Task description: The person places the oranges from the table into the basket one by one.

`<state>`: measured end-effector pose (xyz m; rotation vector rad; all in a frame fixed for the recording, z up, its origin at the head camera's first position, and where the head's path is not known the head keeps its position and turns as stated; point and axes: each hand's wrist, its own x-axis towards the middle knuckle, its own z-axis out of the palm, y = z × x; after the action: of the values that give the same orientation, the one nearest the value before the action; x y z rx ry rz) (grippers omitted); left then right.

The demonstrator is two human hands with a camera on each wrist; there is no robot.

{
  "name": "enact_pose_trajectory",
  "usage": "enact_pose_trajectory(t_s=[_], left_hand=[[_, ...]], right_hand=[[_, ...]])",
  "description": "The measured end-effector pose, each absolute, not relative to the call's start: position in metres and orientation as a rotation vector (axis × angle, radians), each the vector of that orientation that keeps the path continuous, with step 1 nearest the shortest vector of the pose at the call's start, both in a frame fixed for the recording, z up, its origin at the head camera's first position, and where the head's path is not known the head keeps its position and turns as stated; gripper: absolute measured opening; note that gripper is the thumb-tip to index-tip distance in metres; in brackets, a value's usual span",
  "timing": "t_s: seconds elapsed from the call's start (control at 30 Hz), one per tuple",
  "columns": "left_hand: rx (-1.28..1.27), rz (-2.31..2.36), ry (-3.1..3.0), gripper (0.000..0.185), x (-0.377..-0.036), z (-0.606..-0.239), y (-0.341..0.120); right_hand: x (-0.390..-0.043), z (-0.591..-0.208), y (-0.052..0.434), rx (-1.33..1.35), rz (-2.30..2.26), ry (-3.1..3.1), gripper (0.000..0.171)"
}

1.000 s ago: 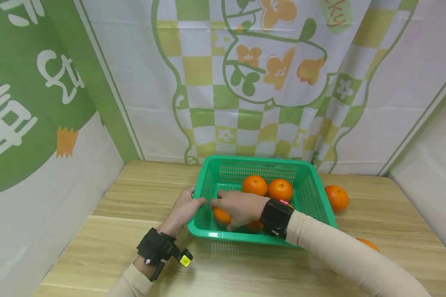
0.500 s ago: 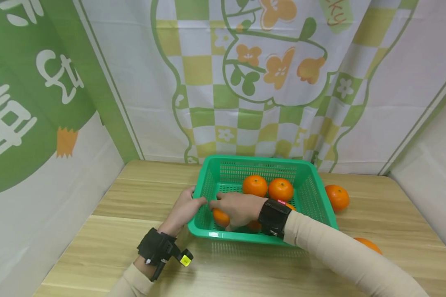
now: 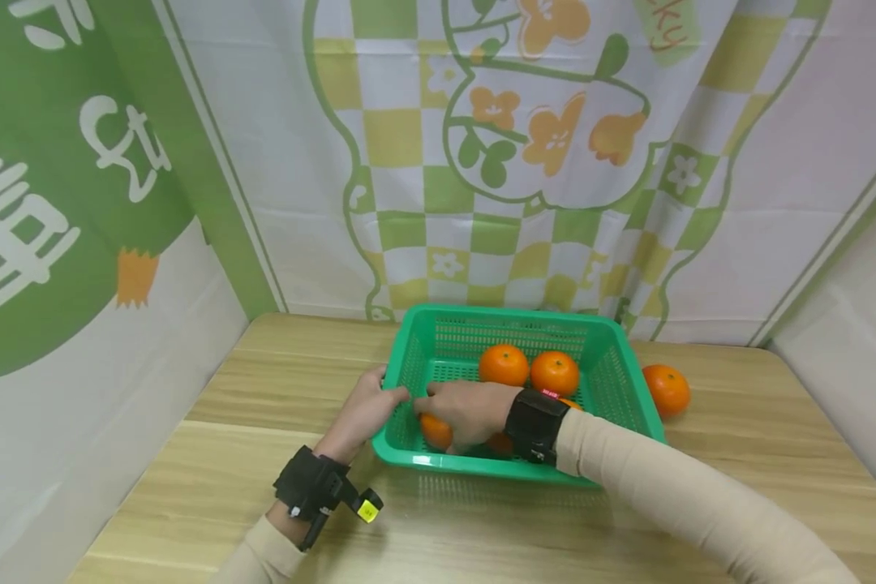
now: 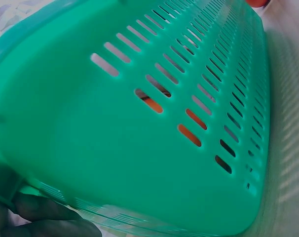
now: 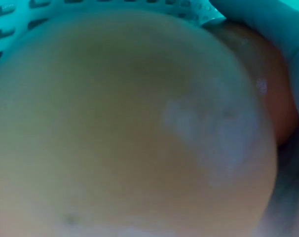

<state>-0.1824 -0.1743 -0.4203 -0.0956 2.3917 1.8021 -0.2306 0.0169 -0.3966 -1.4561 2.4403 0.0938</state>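
Observation:
A green plastic basket (image 3: 613, 381) sits on the wooden table with several oranges inside. My right hand (image 3: 458, 410) reaches into its near left corner and grips an orange (image 3: 435, 431) low in the basket. That orange (image 5: 130, 123) fills the right wrist view. A second orange (image 3: 498, 444) lies partly hidden under my wrist. My left hand (image 3: 361, 412) holds the basket's left rim, thumb hooked over the edge. The left wrist view shows the basket's slotted wall (image 4: 154, 123) close up with fingers (image 4: 41, 217) beneath it.
Two more oranges (image 3: 504, 364) (image 3: 554, 373) lie at the back of the basket. Another orange (image 3: 667, 389) rests on the table (image 3: 190, 478) just right of the basket. Printed cloth walls close in the back and both sides.
My hands have barely moved. The view has shifted slightly, and the orange near the table's right front edge is now out of sight.

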Motion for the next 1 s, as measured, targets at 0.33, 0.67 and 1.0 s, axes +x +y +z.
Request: enact_pose_trajectory(t_s=[0.33, 0.67, 1.0], left_hand=[[-0.074, 1.79, 2.392, 0.052, -0.1802, -0.4165, -0.1748], [-0.092, 1.788, 2.391, 0.052, -0.1809, -0.4185, -0.1748], [-0.093, 1.771, 2.394, 0.052, -0.1793, -0.4169, -0.1755]], right_hand=[[-0.2359, -0.3997, 0.0163, -1.436, 0.076, 2.423, 0.071], [-0.2368, -0.4021, 0.0179, -1.45, -0.012, 2.404, 0.066], [-0.2359, -0.4004, 0.0201, -1.473, -0.003, 2.396, 0.065]])
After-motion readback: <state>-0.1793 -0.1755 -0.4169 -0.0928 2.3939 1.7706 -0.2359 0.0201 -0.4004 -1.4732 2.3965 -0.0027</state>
